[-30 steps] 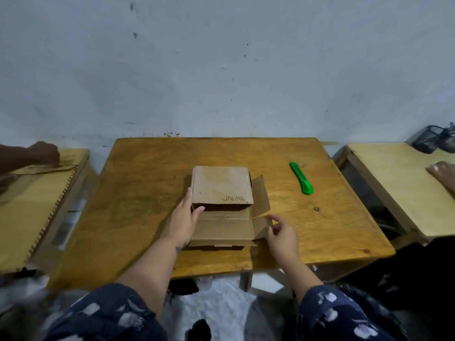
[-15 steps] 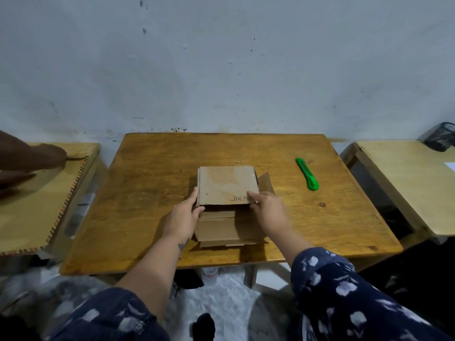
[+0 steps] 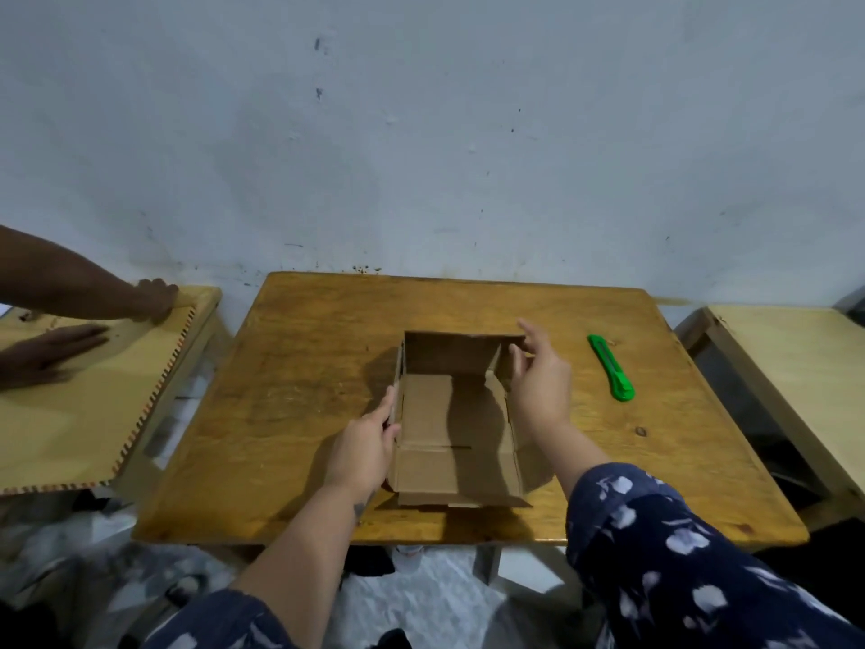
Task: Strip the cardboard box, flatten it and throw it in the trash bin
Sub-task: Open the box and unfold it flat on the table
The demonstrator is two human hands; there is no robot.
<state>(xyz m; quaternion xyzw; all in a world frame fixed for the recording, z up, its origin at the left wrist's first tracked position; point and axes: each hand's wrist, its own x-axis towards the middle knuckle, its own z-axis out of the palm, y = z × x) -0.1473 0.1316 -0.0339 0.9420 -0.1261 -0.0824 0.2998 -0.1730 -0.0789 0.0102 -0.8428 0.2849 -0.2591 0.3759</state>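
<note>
Since the table [image 3: 290, 414] is bare and slick-looking, the opened cardboard box [image 3: 449, 414] in the middle of it could skid if pushed unevenly. Left hand [image 3: 362, 449] holds its left wall, fingers curled on the edge. Right hand [image 3: 538, 391] is mostly open, fingertips at the raised lid's corner; yank there and it probably tears. Green cutter [image 3: 611, 367] sits just right, easy to knock off.

One cardboard box [image 3: 451, 414], one green cutter [image 3: 611, 367], three tables [image 3: 290, 367], four hands [image 3: 362, 449].
</note>
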